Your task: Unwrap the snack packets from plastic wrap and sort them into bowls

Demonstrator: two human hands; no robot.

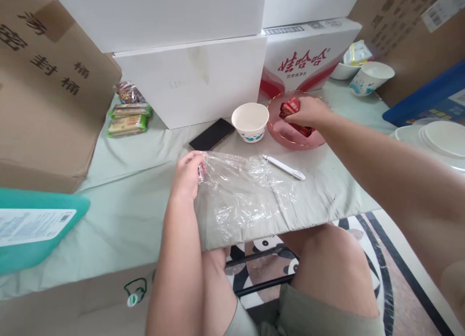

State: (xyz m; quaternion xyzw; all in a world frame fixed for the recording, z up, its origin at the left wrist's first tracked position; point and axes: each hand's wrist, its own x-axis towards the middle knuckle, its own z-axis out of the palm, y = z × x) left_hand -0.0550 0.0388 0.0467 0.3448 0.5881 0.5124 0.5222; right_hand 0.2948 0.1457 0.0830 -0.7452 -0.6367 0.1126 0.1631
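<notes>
My left hand (189, 173) is closed on one end of a clear plastic bag (240, 195), which spreads crumpled across the green cloth toward the right. Over a pink translucent bowl (283, 137) with a wavy rim, my right hand (308, 113) grips a red snack packet (289, 107). More red wrapping shows beneath that hand, partly hidden by it. A white paper bowl (250, 122) with blue print stands just left of the pink bowl. Between the bag and the pink bowl lies a white utility knife (284, 167). Behind my left hand rests a black phone (211, 135).
White cartons (196, 79) line the back. Wrapped snacks (127, 125) lie at the left beside a large brown box (47, 93). A paper cup (371, 78) and white plastic lids (443, 138) sit at the right. A teal container (39, 229) occupies the left front.
</notes>
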